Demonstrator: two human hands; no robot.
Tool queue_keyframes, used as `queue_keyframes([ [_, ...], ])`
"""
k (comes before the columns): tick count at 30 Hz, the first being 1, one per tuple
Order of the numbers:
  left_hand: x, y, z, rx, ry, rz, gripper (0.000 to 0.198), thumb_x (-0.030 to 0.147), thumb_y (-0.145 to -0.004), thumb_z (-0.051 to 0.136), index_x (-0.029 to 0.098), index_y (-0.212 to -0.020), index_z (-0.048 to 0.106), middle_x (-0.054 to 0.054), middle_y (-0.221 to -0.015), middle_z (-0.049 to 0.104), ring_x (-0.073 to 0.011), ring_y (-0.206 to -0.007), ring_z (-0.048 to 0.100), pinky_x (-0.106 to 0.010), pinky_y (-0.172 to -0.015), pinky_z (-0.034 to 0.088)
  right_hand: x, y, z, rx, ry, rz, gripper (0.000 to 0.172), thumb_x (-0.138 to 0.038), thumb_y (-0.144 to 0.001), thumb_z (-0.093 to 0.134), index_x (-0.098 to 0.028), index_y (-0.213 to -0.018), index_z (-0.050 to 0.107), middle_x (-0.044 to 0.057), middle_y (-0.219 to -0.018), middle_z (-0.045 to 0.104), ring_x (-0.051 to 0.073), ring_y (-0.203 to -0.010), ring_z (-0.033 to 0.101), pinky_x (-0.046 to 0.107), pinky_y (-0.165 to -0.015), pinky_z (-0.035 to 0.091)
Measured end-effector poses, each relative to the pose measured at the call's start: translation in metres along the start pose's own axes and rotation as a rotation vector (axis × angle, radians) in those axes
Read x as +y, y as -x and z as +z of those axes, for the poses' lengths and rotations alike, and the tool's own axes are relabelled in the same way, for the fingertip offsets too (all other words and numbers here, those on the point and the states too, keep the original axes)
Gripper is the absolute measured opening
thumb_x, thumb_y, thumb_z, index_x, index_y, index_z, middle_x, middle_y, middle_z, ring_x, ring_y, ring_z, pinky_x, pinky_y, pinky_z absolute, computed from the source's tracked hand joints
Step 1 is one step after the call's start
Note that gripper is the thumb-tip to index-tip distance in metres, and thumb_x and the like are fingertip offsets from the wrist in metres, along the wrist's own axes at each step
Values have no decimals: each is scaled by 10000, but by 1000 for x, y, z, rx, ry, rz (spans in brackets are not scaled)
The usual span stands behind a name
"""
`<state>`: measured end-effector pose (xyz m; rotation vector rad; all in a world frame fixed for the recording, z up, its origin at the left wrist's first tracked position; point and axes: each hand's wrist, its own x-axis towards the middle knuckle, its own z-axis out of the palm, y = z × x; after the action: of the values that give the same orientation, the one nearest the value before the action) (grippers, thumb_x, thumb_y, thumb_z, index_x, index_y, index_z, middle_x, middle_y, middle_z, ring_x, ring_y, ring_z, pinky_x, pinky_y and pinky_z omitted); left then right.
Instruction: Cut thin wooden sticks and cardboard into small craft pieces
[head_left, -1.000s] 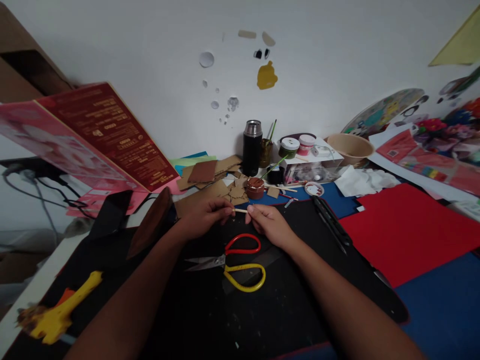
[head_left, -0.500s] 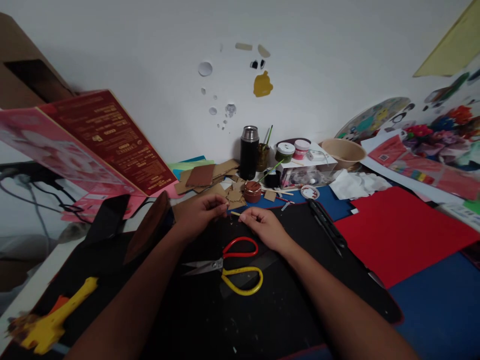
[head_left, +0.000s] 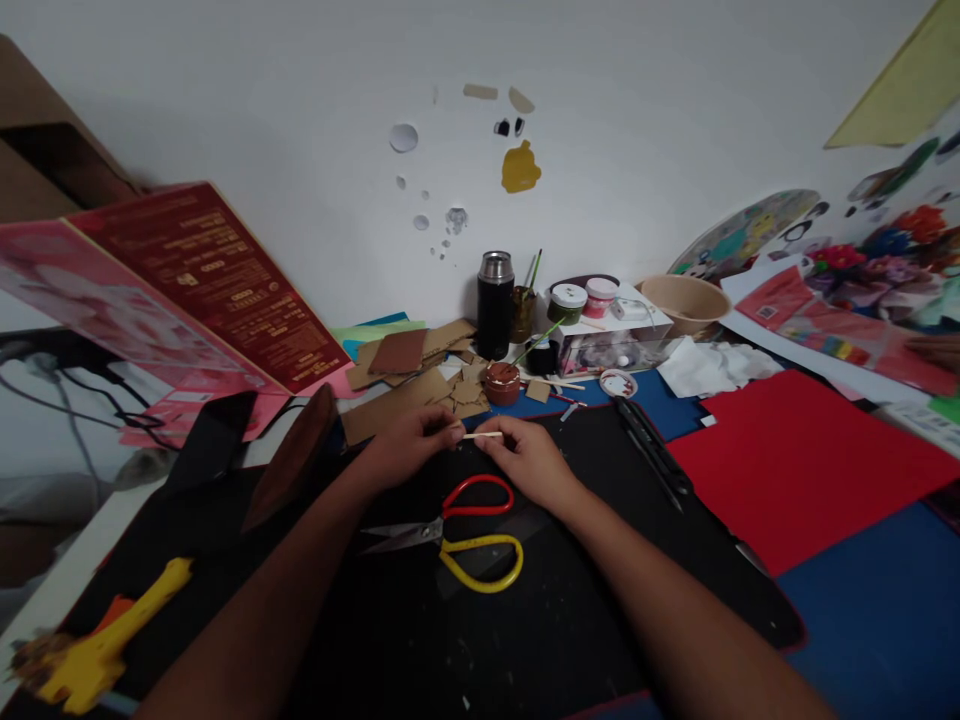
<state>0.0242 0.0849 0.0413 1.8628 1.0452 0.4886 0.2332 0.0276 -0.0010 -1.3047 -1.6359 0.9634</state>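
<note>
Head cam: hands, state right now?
Left hand: closed, pinching one end of the stick.
Right hand: closed, pinching its other end.

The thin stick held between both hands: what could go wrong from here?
The stick is thin and pinched at both ends by the left hand and right hand, so it may snap or slip. The scissors lie close to the wrists; a forearm could brush the blades.
</note>
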Motion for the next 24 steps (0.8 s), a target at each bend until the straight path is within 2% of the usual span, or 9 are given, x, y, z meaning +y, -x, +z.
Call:
queue_keyframes([
  [4, 3, 1, 2, -41, -13, 7, 300, 463, -818, 685, 185, -921, 733, -7, -845, 714, -202, -802, 611, -299, -722, 449, -1, -2, -2, 0, -71, 26, 223, -361, -932, 621, -176, -960, 743, 14, -791, 686, 159, -709, 573, 264, -667, 429],
  [7, 6, 4, 4, -65, -30, 25, 281, 446, -850, 652, 185, -924, 726, -1, -827, 698, -191, -788, 589, -291, -703, 435, -3, -2, -4, -8, -191, 48, 274, -438, -909, 646, -173, -899, 714, -12, -706, 608, 138, -632, 509, 251, -596, 388],
  [11, 10, 6, 9, -77, -76, 44, 283, 454, -886, 613, 182, -845, 682, 28, -707, 599, -157, -692, 509, -269, -633, 373, -5, -3, -5, -65, -352, 118, 396, -582, -860, 683, -191, -826, 636, -72, -569, 470, 102, -487, 393, 235, -485, 292],
  [15, 16, 9, 16, -78, -157, 72, 299, 437, -879, 624, 187, -719, 589, 57, -636, 480, -128, -615, 420, -255, -573, 298, -6, -4, -5, -62, -402, 147, 481, -658, -813, 713, -204, -748, 565, -86, -513, 451, 86, -441, 373, 226, -448, 257],
  [21, 22, 11, 23, -122, -165, 141, 243, 387, -912, 615, 190, -782, 674, 41, -697, 610, -134, -646, 488, -254, -616, 350, -10, -4, -5, -77, -508, 214, 487, -665, -786, 736, -203, -818, 587, -94, -499, 476, 76, -420, 349, 210, -420, 232],
  [24, 17, 9, 19, -113, -192, 139, 222, 377, -894, 649, 193, -771, 665, 38, -689, 607, -141, -647, 498, -258, -614, 358, -11, -3, -5, -104, -545, 225, 492, -664, -783, 739, -199, -822, 584, -100, -499, 472, 70, -414, 341, 205, -417, 234],
])
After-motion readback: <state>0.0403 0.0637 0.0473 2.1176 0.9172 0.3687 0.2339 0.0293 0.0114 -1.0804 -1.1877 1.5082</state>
